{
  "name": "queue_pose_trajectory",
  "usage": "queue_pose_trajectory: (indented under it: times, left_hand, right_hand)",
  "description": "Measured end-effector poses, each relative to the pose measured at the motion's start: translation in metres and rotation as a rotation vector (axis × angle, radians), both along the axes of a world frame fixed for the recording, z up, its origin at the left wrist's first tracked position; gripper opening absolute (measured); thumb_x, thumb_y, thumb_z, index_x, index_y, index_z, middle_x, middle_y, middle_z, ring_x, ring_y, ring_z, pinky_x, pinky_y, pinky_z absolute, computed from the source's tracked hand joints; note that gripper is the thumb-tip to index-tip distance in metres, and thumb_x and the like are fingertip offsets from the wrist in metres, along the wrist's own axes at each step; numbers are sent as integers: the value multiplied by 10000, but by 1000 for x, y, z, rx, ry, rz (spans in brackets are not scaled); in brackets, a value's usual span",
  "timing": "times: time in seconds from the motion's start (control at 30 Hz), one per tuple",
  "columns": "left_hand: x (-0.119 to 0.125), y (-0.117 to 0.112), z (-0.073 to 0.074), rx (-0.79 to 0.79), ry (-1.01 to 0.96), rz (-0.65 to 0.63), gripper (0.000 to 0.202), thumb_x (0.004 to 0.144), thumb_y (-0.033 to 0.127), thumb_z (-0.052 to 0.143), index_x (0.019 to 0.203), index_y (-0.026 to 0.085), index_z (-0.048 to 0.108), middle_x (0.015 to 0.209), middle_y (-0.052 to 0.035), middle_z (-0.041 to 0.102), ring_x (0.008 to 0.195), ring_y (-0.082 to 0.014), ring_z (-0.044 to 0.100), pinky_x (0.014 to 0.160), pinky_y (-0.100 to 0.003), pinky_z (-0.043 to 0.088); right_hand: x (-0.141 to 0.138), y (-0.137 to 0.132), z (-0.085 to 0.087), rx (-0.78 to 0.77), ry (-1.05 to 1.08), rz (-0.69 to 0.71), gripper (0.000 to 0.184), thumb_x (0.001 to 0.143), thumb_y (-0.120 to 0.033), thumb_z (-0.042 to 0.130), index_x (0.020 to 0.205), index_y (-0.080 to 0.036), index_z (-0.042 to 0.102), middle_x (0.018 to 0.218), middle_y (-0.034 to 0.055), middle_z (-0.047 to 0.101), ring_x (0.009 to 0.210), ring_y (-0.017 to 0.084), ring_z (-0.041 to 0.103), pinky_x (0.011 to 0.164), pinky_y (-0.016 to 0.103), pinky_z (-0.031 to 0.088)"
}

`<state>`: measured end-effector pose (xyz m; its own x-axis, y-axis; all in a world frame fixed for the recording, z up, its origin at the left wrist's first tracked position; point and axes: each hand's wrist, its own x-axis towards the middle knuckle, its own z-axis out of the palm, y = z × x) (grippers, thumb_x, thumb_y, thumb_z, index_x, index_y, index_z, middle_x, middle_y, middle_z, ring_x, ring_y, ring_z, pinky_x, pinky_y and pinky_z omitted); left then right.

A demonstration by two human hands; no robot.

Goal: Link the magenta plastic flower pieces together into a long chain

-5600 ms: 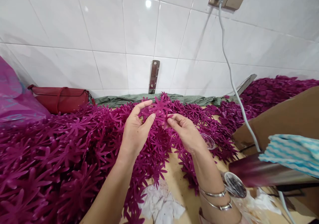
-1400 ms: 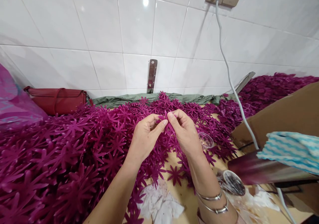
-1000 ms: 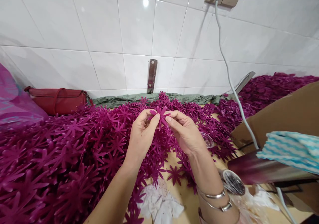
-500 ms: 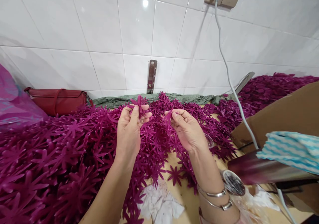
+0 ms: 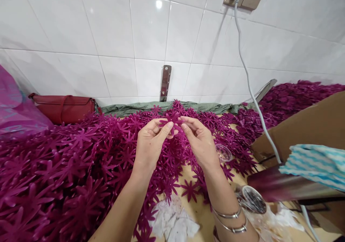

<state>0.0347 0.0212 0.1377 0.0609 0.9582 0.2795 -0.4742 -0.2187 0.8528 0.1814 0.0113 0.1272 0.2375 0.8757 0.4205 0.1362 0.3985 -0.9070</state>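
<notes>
Between my two hands is a magenta artificial flower piece [image 5: 174,119] with long narrow petals, held above the pile. My left hand [image 5: 153,136] pinches it between thumb and fingers on the left side. My right hand [image 5: 198,136] pinches its right edge, thumb tip close to the other thumb. Whether it is one layer or several stacked ones I cannot tell. Below and around my hands lies a big heap of matching magenta flower pieces [image 5: 78,170]. A single flower piece [image 5: 190,190] rests on the tan tabletop [image 5: 188,173] nearer to me.
A red bag [image 5: 64,108] and a purple plastic bag [image 5: 18,105] stand at the left. Crumpled white tissue [image 5: 174,218] lies in front. A clear round dish [image 5: 223,153], a dark-filled cup [image 5: 253,199], a striped cloth [image 5: 314,166] and a hanging white cable [image 5: 250,87] are on the right.
My hands have come together from apart. My left hand moved right with its flower piece, which now meets my right hand's fingers. The clear dish shows more fully.
</notes>
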Motion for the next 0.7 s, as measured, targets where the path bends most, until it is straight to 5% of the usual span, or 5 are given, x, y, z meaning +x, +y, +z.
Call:
queue_pose_trajectory:
  times: [0.17,0.37,0.5,0.7]
  left_hand:
    - [1,-4,0,27,126,21,168,847,316,779,908,168,726,754,-2,763,685,-110,704,706,-210,566]
    - [3,-6,-3,69,244,51,219,854,373,763,819,165,707,717,-8,723,655,-135,668,701,-256,555]
    - [3,-7,-3,117,326,96,252,877,397,734,766,176,688,701,-5,700,676,-140,649,694,-248,530]
    - [3,-6,-3,155,296,18,195,906,368,696,987,191,714,866,-14,719,735,-135,636,698,-237,522]
  right_hand:
    - [-4,-7,7,76,91,41,376,1000,-555,512,1091,-294,767,1193,37,755,1137,211,672,1065,401,482]
    - [-6,-9,9,48,181,162,122,813,-367,822,906,-295,787,1012,1,757,888,173,675,849,321,549]
    - [-7,-9,9,36,204,151,131,807,-367,820,789,-268,736,800,-30,702,694,135,603,730,294,523]
    - [-5,-8,10,52,101,81,172,826,-352,793,749,-239,689,816,-23,688,759,144,599,777,284,492]
